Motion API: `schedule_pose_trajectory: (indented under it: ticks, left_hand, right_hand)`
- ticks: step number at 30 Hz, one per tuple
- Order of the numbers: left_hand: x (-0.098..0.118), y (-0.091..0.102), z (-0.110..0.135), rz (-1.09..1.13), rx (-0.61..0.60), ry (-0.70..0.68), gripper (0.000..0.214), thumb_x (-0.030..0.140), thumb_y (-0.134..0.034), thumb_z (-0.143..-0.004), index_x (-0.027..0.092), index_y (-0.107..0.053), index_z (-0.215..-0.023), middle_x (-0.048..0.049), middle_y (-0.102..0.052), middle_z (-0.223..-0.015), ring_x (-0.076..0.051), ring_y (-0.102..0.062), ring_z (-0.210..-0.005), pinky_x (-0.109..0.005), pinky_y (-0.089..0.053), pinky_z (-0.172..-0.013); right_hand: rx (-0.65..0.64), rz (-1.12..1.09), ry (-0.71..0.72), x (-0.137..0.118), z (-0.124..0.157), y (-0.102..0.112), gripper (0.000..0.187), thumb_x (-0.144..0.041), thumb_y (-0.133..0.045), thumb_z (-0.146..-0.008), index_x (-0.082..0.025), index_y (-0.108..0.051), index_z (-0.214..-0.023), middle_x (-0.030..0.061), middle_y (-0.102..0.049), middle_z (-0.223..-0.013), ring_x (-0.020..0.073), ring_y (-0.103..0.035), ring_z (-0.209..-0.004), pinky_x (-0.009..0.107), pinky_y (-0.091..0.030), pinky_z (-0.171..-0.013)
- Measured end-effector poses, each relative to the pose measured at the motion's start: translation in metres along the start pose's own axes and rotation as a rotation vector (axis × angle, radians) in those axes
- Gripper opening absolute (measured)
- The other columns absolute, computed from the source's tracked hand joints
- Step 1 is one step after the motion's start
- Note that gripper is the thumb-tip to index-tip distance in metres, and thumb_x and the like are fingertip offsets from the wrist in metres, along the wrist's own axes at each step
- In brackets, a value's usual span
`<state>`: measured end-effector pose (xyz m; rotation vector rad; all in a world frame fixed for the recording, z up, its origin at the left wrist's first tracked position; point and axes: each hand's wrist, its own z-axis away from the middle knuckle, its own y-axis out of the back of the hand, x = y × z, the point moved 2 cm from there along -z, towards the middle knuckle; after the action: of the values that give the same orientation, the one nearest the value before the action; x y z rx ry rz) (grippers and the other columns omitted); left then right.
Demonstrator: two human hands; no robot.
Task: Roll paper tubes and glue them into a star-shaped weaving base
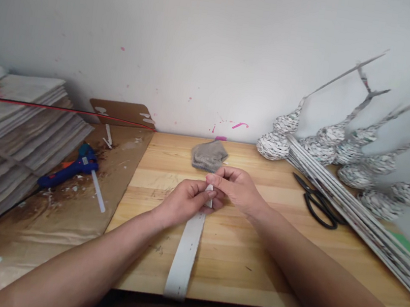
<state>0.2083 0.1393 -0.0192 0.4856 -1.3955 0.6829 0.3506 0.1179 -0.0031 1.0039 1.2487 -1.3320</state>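
A long strip of paper [185, 258] runs from the table's front edge up to my hands, pale with a line of small dark marks along it. Its far end is pinched by my left hand [188, 200], thumb on top, and looks narrowed or folded there. Close against it, my right hand [238, 192] grips the same end between thumb and fingers. The fingertips of both hands meet and partly hide the fold. Just beyond them lies a folded grey cloth [209, 155].
Black scissors [316, 203] lie to the right, beside a bundle of paper rods [350, 211]. Behind stand several woven paper gourds [273, 146]. On the left, a blue glue gun [71, 169] rests on cardboard [74, 224] near stacked newspapers [9, 145]. A red-black cord [61, 110] crosses there.
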Motion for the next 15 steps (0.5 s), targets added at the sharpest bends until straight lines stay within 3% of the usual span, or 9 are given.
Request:
schedule_pose_trajectory:
  ticks: [4, 7, 15]
  left_hand:
    - [-0.002, 0.003, -0.001, 0.044, 0.015, 0.008, 0.033, 0.043, -0.063, -0.083, 0.012, -0.071, -0.09, -0.0084, -0.072, -0.086, -0.018, -0.067, -0.082, -0.03, -0.055, -0.074]
    - [-0.004, 0.004, -0.002, 0.047, 0.021, 0.019, 0.033, 0.043, -0.064, -0.082, 0.011, -0.071, -0.087, -0.0087, -0.073, -0.085, -0.018, -0.067, -0.082, -0.03, -0.055, -0.075]
    - [0.0, -0.001, 0.0, -0.051, -0.018, 0.012, 0.033, 0.041, -0.061, -0.084, 0.011, -0.071, -0.094, -0.0107, -0.074, -0.094, -0.018, -0.067, -0.087, -0.03, -0.053, -0.08]
  right_hand:
    - [-0.05, 0.093, 0.04, -0.006, 0.001, 0.002, 0.033, -0.042, -0.078, -0.068, -0.015, -0.069, -0.084, -0.0012, -0.064, -0.061, 0.0093, -0.055, -0.05, 0.021, -0.041, -0.046]
    - [-0.079, 0.133, 0.037, -0.006, 0.001, 0.002, 0.03, -0.044, -0.075, -0.071, -0.014, -0.068, -0.074, -0.0006, -0.063, -0.058, 0.0093, -0.054, -0.048, 0.021, -0.041, -0.045]
    - [0.024, 0.025, -0.047, 0.003, -0.001, 0.002, 0.035, -0.042, -0.082, -0.062, -0.016, -0.059, -0.067, -0.0039, -0.058, -0.049, 0.0092, -0.052, -0.039, 0.02, -0.039, -0.037]
